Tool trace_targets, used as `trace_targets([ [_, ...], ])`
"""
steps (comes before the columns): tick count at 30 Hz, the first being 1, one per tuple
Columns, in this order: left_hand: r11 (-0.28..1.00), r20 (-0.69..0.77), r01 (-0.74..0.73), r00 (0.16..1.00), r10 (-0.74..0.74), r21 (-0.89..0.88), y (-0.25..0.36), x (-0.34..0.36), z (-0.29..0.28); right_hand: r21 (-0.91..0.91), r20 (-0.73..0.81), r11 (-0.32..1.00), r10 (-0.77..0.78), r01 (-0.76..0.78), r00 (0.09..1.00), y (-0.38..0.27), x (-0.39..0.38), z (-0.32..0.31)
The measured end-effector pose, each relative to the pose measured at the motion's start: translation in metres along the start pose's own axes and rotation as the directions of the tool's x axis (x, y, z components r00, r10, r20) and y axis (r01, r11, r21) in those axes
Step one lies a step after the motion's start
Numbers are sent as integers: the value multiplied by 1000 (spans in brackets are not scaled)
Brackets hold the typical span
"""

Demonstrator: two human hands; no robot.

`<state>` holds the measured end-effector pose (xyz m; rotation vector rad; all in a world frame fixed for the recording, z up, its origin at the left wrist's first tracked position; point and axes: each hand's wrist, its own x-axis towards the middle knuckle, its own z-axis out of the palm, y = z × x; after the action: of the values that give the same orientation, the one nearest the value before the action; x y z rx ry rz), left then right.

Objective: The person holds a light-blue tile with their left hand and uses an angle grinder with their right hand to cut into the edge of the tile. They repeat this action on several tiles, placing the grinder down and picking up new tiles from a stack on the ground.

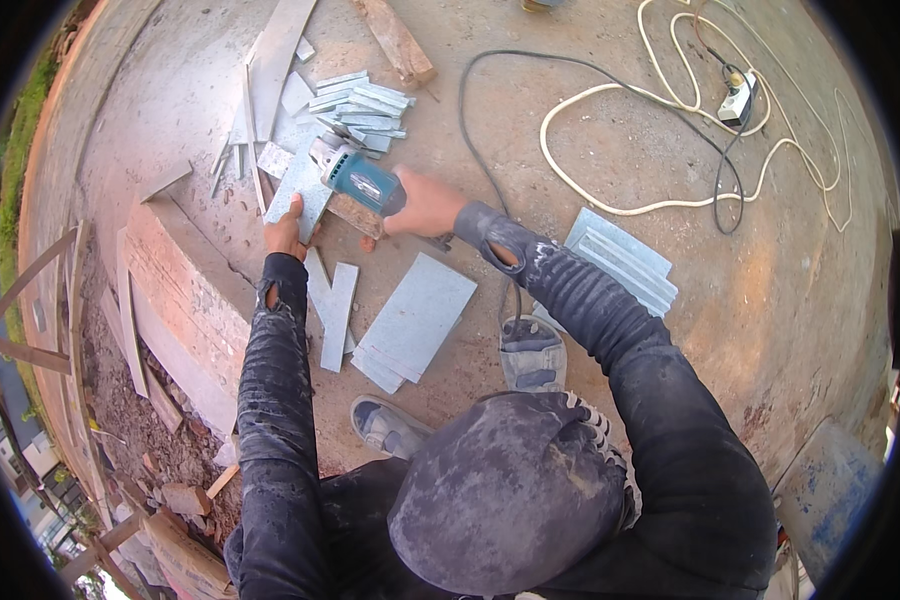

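My right hand (425, 203) is wrapped round the body of a teal angle grinder (363, 182). The grinder's metal head and disc lie over the upper right part of a pale grey-blue tile (298, 185). With my left hand (286, 234) I grip the near end of that tile, thumb on top and fingers at the edge. A wooden block (355, 215) sits partly under the tile and grinder. Beyond the grinder lies a heap of narrow cut tile strips (362, 103). Whether the disc touches the tile is too small to tell.
Whole tiles (416, 318) and long strips (340, 315) lie before my feet. More tiles (620, 258) are stacked under my right arm. A black cord (470, 150) and cream cable (570, 185) loop toward a power strip (736, 98). A concrete ledge (190, 290) borders the left.
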<state>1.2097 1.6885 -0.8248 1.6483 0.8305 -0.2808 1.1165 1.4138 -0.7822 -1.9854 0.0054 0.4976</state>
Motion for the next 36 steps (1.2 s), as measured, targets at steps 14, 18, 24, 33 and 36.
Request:
trace_targets([
  [14, 1000, 24, -6, 1000, 6, -15, -2, 4, -2, -25, -29, 1000, -20, 20, 999, -8, 26, 5],
  [18, 1000, 8, -7, 1000, 8, -13, 0, -3, 3, -23, -27, 999, -31, 31, 999, -10, 32, 3],
  [24, 1000, 8, 5, 1000, -5, 3, 1, 1, -2, -27, -17, 999, -48, 47, 999, -20, 47, 6],
  [33, 1000, 36, 12, 999, -13, 18, 4, -5, -3, -71, -11, 997, -22, 21, 1000, -32, 61, 6],
  [36, 1000, 43, 25, 999, -25, 4, 4, -6, 2, -91, -14, 996, -18, 17, 1000, -31, 68, 5],
])
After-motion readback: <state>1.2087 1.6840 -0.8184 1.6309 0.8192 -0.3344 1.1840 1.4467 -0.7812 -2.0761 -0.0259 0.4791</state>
